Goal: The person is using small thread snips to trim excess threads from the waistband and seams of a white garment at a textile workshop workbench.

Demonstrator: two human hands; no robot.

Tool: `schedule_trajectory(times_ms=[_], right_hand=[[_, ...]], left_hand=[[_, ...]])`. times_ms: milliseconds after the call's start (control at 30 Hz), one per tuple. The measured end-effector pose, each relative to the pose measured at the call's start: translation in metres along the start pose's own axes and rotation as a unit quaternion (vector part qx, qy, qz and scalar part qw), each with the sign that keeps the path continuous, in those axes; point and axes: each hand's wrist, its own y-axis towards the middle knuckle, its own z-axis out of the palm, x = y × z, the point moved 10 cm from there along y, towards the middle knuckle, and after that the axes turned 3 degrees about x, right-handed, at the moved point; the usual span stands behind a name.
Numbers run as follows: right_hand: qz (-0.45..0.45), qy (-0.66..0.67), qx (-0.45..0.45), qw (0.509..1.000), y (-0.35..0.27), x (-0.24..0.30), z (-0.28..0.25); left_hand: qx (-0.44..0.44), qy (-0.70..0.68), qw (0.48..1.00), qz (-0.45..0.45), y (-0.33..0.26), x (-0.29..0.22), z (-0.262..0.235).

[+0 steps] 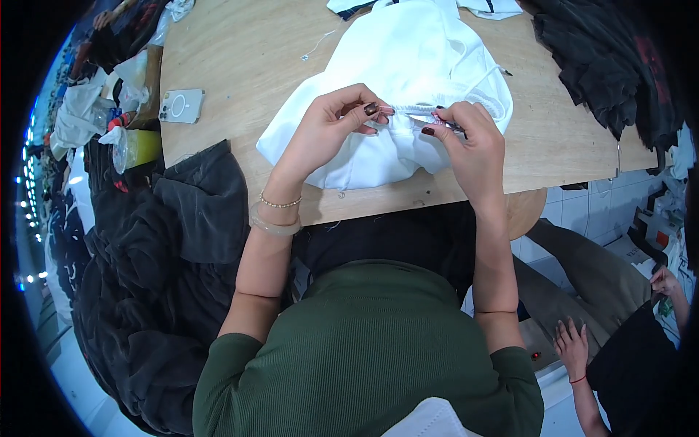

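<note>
A white garment [364, 65] with a gathered, elastic-looking waistband [466, 98] lies spread on the wooden table in front of me. Over its near part, my left hand [338, 120] is closed in a pinch on what looks like a thin pinkish thread [386, 108] by the waistband. My right hand [470, 135] grips small thread snips [420, 118], their pale blade pointing left toward my left fingertips. Most of the snips' handle is hidden by my fingers. A white drawcord [489, 75] with a dark tip lies on the garment's right side.
The wooden table [240, 44] holds a phone [181, 105] at left and dark clothes [601, 58] at far right. A heap of dark fabric [138, 247] hangs at my left, beside a cup of yellow drink [138, 149]. Another person's hand [571, 346] is at lower right.
</note>
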Motion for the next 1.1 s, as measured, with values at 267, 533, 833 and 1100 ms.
schedule_trajectory(times_ms=[267, 533, 833, 1100], right_hand=[[-0.068, -0.091, -0.002, 0.994, 0.005, 0.020, 0.004], [-0.091, -0.109, 0.001, 0.990, 0.005, 0.027, 0.007], [-0.090, -0.101, -0.001, 0.991, 0.005, 0.027, 0.008], [-0.093, -0.101, -0.007, 0.990, 0.003, 0.024, 0.003]], left_hand=[[0.000, -0.006, 1.000, 0.002, 0.003, -0.001, -0.001], [-0.001, 0.014, 1.000, -0.007, 0.003, -0.002, -0.002], [0.002, -0.005, 1.000, -0.008, 0.004, -0.004, -0.001], [-0.007, -0.011, 1.000, 0.004, 0.005, -0.003, -0.008]])
